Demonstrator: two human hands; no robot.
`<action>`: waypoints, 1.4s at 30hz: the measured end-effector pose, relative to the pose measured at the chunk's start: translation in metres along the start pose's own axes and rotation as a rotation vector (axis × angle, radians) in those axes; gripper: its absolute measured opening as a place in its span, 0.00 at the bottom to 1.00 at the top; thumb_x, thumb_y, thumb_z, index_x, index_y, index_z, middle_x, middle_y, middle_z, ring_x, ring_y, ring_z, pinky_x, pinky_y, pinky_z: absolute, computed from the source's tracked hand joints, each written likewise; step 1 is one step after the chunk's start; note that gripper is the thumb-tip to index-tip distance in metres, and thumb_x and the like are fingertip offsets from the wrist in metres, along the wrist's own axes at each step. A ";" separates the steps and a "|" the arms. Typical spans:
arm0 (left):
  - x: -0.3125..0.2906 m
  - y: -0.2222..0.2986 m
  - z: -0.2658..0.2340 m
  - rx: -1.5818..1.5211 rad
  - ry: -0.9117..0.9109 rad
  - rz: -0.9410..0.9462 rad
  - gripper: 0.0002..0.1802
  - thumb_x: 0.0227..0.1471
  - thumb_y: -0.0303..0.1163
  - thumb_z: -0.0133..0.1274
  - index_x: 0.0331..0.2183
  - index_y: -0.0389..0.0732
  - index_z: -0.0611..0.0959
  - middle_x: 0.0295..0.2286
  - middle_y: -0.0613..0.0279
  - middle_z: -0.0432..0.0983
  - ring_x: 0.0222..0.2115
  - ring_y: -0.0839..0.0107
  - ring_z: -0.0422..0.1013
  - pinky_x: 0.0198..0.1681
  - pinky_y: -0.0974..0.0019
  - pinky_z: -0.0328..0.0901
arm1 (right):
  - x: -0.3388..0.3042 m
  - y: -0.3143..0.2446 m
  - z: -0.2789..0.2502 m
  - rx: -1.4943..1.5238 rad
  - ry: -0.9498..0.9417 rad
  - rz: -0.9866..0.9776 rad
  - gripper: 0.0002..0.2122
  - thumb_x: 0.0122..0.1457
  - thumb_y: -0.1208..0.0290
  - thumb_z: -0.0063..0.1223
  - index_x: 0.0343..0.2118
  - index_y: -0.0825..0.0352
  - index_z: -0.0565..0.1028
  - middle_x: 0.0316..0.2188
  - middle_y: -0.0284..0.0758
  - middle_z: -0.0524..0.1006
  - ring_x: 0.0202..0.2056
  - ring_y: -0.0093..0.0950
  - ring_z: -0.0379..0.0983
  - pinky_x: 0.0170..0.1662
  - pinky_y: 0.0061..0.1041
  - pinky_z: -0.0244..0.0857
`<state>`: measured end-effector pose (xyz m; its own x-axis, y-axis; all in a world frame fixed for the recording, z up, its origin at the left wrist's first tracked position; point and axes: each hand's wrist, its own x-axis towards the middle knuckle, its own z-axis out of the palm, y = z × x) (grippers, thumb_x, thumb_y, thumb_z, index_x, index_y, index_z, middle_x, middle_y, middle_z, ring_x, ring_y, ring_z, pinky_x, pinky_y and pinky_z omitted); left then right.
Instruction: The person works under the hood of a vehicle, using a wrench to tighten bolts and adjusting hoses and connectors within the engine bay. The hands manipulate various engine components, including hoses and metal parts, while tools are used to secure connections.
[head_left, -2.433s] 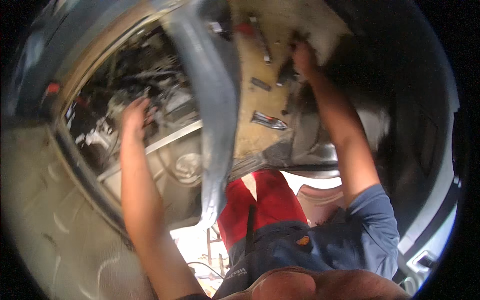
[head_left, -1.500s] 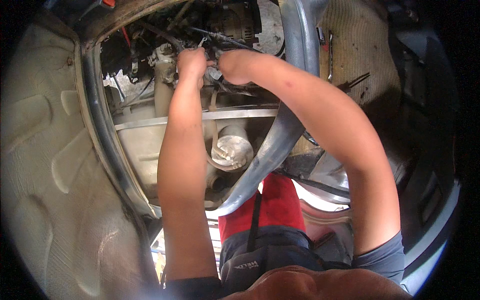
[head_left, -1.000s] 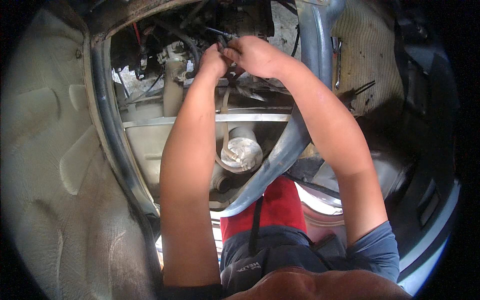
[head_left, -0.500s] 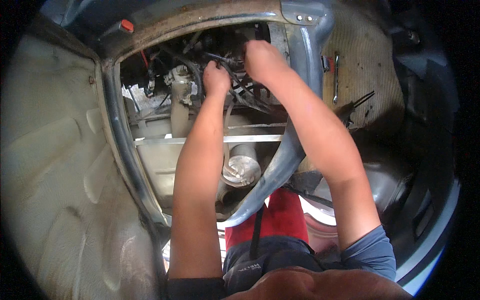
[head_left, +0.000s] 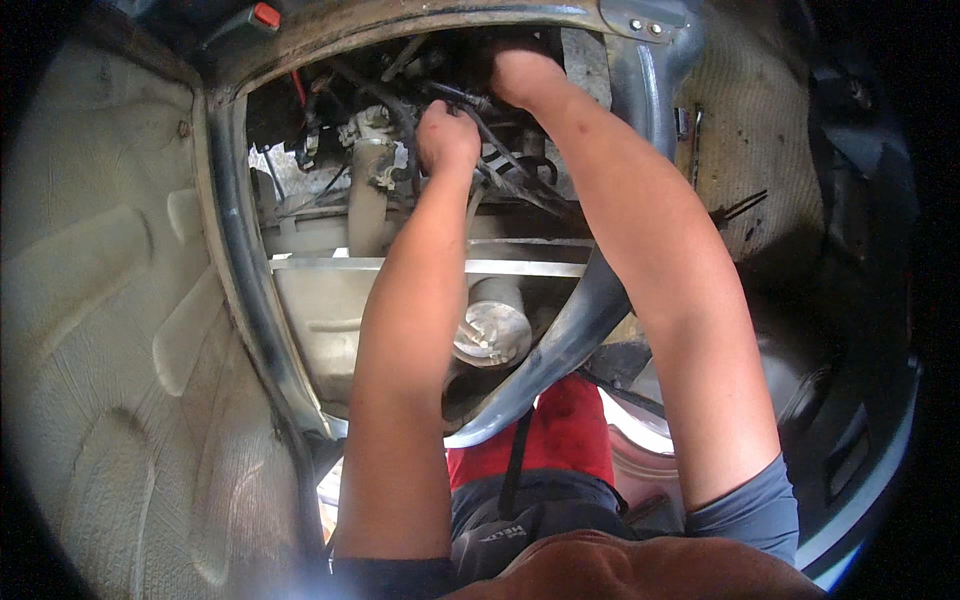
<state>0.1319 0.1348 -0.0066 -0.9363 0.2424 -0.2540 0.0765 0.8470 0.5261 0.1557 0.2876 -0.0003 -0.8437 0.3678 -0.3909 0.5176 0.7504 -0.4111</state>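
Observation:
My left hand (head_left: 447, 137) is closed in the engine opening, among dark hoses and cables. A black hose (head_left: 410, 140) runs close beside it; what its curled fingers hold is hidden. Farther forward and to the right, my right hand (head_left: 527, 78) reaches into the dark part of the engine bay, its fingers lost in shadow. A metal rod-like part (head_left: 455, 94) lies between the two hands. Left of my left hand stands a pale thick pipe (head_left: 368, 195) with a metal fitting at its top.
A blue-grey painted frame (head_left: 640, 110) borders the opening. A pale crossbar (head_left: 525, 268) spans it above a round metal canister (head_left: 497, 335). On the ribbed mat at right lie a wrench (head_left: 697, 145) and a black two-pronged item (head_left: 742, 208). A red-tipped lever (head_left: 266, 14) sits far left.
The view has shifted, so the frame and mat appear farther right. My right hand has gone deeper into the shadow. My left hand remains closed among the hoses.

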 end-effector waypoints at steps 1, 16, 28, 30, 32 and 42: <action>-0.002 0.003 -0.002 0.004 0.019 0.005 0.12 0.48 0.34 0.53 0.31 0.34 0.81 0.34 0.41 0.79 0.37 0.43 0.74 0.40 0.50 0.68 | 0.001 0.002 0.001 0.013 0.015 0.006 0.15 0.54 0.71 0.50 0.45 0.62 0.79 0.47 0.45 0.77 0.49 0.43 0.74 0.52 0.39 0.68; -0.003 0.011 -0.004 0.138 -0.071 0.013 0.12 0.48 0.30 0.51 0.34 0.36 0.83 0.37 0.39 0.78 0.41 0.41 0.74 0.47 0.49 0.68 | 0.006 0.009 0.020 -0.020 0.085 -0.208 0.14 0.56 0.71 0.53 0.45 0.64 0.77 0.43 0.45 0.78 0.44 0.45 0.74 0.49 0.37 0.69; 0.020 -0.007 -0.002 -0.292 -0.317 -0.105 0.16 0.52 0.32 0.49 0.40 0.34 0.83 0.36 0.45 0.80 0.39 0.54 0.75 0.43 0.57 0.67 | -0.003 -0.005 0.000 -0.048 -0.006 -0.221 0.17 0.52 0.77 0.51 0.47 0.59 0.78 0.43 0.45 0.78 0.46 0.42 0.75 0.50 0.36 0.70; 0.022 -0.008 0.000 -0.303 -0.273 -0.036 0.16 0.51 0.30 0.50 0.39 0.32 0.82 0.33 0.48 0.81 0.34 0.60 0.75 0.40 0.60 0.67 | -0.003 -0.007 -0.003 -0.065 0.007 -0.229 0.17 0.53 0.77 0.50 0.47 0.59 0.78 0.43 0.45 0.78 0.46 0.42 0.75 0.49 0.37 0.70; 0.031 -0.026 0.007 -0.260 -0.244 0.043 0.15 0.51 0.30 0.51 0.39 0.32 0.83 0.35 0.47 0.81 0.36 0.59 0.76 0.41 0.60 0.67 | 0.000 -0.009 -0.003 -0.076 -0.033 -0.206 0.17 0.53 0.77 0.49 0.47 0.59 0.77 0.43 0.45 0.78 0.46 0.42 0.75 0.49 0.37 0.70; 0.019 -0.011 -0.002 0.059 -0.148 0.165 0.15 0.48 0.31 0.50 0.37 0.38 0.85 0.37 0.40 0.78 0.42 0.43 0.73 0.48 0.52 0.67 | -0.012 -0.014 -0.006 -0.112 0.005 -0.199 0.15 0.54 0.76 0.48 0.45 0.61 0.77 0.43 0.43 0.79 0.46 0.41 0.75 0.48 0.38 0.70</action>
<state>0.1129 0.1294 -0.0153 -0.8494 0.4428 -0.2872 0.2482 0.8153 0.5232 0.1573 0.2760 0.0149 -0.9285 0.2086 -0.3073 0.3218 0.8648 -0.3855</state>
